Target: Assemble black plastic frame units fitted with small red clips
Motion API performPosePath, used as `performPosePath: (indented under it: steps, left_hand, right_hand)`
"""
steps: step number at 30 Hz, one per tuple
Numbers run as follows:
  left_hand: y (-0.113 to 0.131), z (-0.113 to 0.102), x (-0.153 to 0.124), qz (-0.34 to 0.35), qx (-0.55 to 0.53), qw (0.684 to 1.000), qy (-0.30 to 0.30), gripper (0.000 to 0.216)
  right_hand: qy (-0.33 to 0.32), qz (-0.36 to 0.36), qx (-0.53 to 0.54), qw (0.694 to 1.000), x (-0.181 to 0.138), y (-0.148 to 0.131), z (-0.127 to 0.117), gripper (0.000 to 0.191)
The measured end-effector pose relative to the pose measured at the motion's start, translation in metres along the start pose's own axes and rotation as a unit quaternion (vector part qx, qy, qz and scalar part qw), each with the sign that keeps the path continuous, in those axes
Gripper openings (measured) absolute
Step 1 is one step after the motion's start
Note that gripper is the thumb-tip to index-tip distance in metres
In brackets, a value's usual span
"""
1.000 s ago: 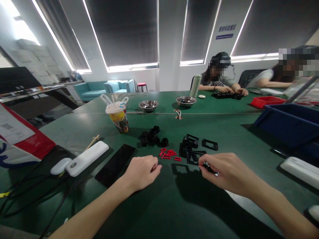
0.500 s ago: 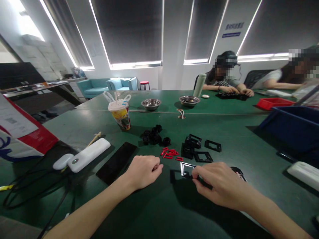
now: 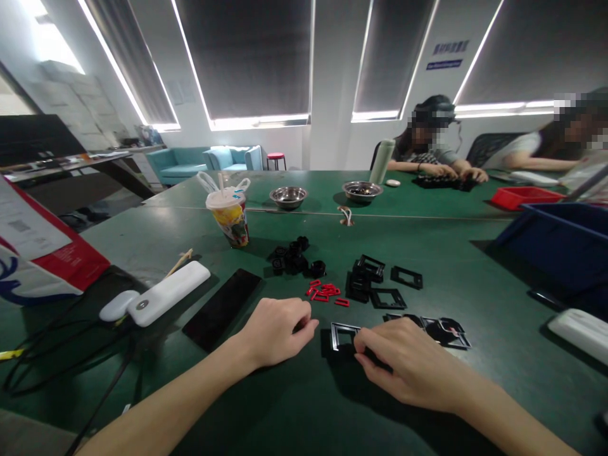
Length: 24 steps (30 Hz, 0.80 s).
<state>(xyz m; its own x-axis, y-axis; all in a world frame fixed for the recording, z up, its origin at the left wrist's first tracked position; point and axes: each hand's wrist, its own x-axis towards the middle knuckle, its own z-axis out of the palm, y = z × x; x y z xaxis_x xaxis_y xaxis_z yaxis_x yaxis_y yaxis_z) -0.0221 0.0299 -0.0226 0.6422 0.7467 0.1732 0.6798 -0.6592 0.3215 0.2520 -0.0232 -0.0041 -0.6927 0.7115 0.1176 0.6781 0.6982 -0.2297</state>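
My right hand (image 3: pixel 403 361) pinches the right side of a black rectangular plastic frame (image 3: pixel 335 337), held tilted just above the table. To its left, my left hand (image 3: pixel 280 329) is curled closed near the table, thumb toward the frame; whatever is inside its fingers, if anything, is hidden. Beyond the hands lie several small red rectangular rings (image 3: pixel 323 291). A stack of black frames (image 3: pixel 361 284) and loose black frames (image 3: pixel 388 298) sit behind my right hand. Next to that hand are frames with round black parts in them (image 3: pixel 446 332). Several black round parts (image 3: pixel 291 258) are heaped farther back.
A dark flat slab (image 3: pixel 223 309) and a white power bank (image 3: pixel 170 294) lie left. Behind stand a drink cup (image 3: pixel 228 221) and two metal bowls (image 3: pixel 289 198). A blue bin (image 3: pixel 555 244) is at right; another person's hands (image 3: pixel 451 174) work across the table.
My right hand has moved left and slightly nearer with the frame, uncovering more of the parts behind it. My left hand has shifted slightly right.
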Motion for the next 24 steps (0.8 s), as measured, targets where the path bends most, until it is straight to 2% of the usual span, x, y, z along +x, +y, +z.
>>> performPosePath:
  steps: [5,15,24]
  left_hand:
    - [0.0060,-0.0005,-0.0033,0.023,-0.026,0.999,-0.002,0.018]
    - [0.0073,0.0018,-0.0057,0.053,-0.039,0.998,-0.025,0.043]
    - [0.0065,0.0028,-0.0055,0.061,-0.029,0.997,-0.033,0.041]
  right_hand:
    - [-0.019,0.001,0.011,1.000,0.0002,-0.0034,0.0020,0.012]
    - [-0.015,0.002,0.037,0.999,0.0008,-0.0052,0.0037,0.012]
    - [-0.024,0.012,0.049,0.998,0.0010,-0.0053,0.0030,0.012]
